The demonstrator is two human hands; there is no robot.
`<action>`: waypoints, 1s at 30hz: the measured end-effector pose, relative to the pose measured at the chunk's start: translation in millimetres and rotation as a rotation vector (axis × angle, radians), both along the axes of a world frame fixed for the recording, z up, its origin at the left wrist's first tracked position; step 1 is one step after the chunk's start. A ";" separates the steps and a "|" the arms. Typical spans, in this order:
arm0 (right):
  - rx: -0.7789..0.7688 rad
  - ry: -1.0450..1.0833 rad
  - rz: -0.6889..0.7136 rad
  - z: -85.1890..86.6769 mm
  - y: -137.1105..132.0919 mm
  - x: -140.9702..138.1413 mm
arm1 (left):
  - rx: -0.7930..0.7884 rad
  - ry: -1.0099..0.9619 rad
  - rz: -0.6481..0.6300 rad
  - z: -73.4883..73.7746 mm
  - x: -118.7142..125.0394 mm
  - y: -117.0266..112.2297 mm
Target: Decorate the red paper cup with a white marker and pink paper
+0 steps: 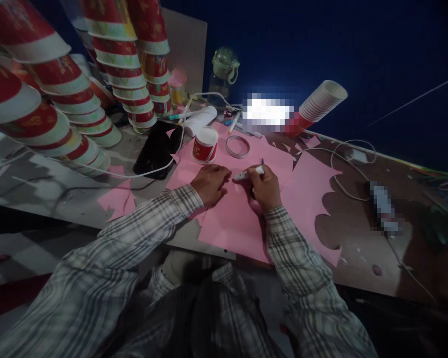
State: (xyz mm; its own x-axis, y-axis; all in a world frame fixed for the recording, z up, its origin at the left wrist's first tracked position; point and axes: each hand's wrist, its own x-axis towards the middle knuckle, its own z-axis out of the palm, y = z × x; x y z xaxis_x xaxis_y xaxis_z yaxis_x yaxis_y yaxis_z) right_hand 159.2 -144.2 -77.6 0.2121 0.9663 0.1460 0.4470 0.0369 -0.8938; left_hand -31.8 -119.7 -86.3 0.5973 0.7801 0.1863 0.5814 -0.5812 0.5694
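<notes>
My right hand [266,188] is closed around a white marker [248,173] that lies nearly level, its tip pointing left over a pink paper sheet [235,223]. My left hand [211,183] rests on the same sheet just left of the marker tip, fingers curled down and pressing the paper. Both sleeves are plaid. A black stem pokes up behind the right hand. Whether the marker tip touches the paper is unclear.
A red-and-white paper cup [204,144] and a tape ring [238,146] stand behind the hands. Tall stacks of red cups [97,89] fill the left. A black phone [157,148], white cable [343,164], green-lidded bottle [224,74], tilted cup stack [317,107] and pink scraps [117,199] lie around.
</notes>
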 end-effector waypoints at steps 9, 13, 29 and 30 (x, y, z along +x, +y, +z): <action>-0.103 -0.056 0.122 0.9 -1.8 0.3 | 0.005 0.006 0.012 0.2 0.3 -0.5; -0.050 -0.043 0.032 0.2 0.1 1.6 | -0.004 0.008 0.015 -0.6 0.4 0.2; -0.178 0.028 0.158 6.2 -0.9 4.6 | 0.004 -0.002 -0.004 -1.6 -1.8 1.4; -0.177 0.084 0.155 6.2 -0.8 5.7 | 0.007 -0.003 -0.009 -2.1 -1.9 1.5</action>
State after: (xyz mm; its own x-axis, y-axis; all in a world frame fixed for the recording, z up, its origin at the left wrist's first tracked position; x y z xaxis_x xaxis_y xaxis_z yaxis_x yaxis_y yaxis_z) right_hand 164.9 -145.0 -71.4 0.0637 0.9971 -0.0405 0.3719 -0.0614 -0.9263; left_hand -33.6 -118.2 -88.4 0.6033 0.7736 0.1939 0.5744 -0.5902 0.5672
